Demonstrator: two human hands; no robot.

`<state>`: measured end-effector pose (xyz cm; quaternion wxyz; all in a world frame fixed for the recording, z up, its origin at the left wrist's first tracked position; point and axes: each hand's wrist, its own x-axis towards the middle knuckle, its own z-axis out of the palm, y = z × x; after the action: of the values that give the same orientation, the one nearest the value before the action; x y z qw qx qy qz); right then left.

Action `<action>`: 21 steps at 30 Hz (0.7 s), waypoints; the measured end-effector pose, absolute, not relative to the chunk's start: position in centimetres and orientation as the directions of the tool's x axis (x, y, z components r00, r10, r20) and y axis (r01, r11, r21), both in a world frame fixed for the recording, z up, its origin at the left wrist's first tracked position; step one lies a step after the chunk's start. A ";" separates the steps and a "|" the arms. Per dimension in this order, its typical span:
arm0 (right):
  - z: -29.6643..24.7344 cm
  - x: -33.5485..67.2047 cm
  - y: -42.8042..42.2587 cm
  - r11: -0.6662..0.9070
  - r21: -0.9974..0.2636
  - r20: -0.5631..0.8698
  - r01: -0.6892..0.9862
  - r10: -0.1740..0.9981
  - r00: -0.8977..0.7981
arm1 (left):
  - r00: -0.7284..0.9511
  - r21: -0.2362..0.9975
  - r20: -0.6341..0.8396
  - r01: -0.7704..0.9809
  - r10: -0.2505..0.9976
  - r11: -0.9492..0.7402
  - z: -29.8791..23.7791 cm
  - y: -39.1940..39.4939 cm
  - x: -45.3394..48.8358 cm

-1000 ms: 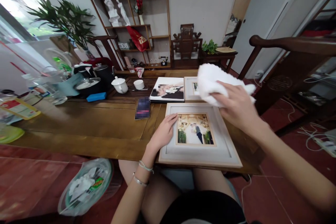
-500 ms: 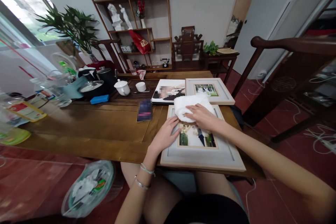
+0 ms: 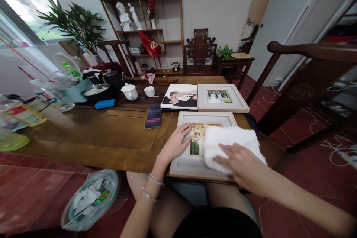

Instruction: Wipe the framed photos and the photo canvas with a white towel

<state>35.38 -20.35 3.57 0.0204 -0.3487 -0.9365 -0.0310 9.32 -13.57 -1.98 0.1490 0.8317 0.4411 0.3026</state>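
Note:
A white-matted picture frame (image 3: 186,163) with a wedding photo lies flat at the near edge of the wooden table (image 3: 106,134). My left hand (image 3: 175,143) rests flat on the frame's left side, fingers spread. My right hand (image 3: 240,161) presses a folded white cloth (image 3: 225,139) down on the frame's right half, fingers stretched over the cloth. The cloth hides most of the photo.
A second white frame (image 3: 223,97) and a photo print (image 3: 180,96) lie farther back. A dark phone (image 3: 153,116) sits left of the frames. Teaware, pots and bottles crowd the table's left. A wooden chair arm (image 3: 306,48) stands at the right; a lined bin (image 3: 90,199) sits on the floor.
My right hand brought the cloth down from the air onto the frame's top, then dragged it toward me across the photo. My left hand stayed on the frame's left side.

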 end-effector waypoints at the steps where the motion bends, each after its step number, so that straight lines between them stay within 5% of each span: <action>1: 3.6 35.1 -21.6 0.767 0.011 0.060 0.641 0.640 -0.766 | 0.430 0.521 0.368 0.639 0.825 -0.566 -1.9 -13.6 9.3; 4: 3.9 35.1 -22.7 0.743 -0.001 0.059 0.670 0.669 -0.741 | 0.434 0.553 0.362 0.612 0.825 -0.565 -1.7 -13.8 9.2; 12: 3.3 36.2 -13.7 0.499 0.250 0.221 0.830 0.805 -0.550 | 0.422 0.597 0.382 0.566 0.822 -0.568 -1.5 -14.0 9.0; 21: 1.6 35.4 -19.1 0.692 0.143 0.170 0.708 0.687 -0.706 | 0.403 0.623 0.345 0.577 0.848 -0.528 -0.8 -14.0 9.2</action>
<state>35.39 -19.09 1.56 0.0518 -0.3799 -0.9183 -0.0991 9.21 -13.97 -0.84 0.2082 0.8113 0.4389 0.3254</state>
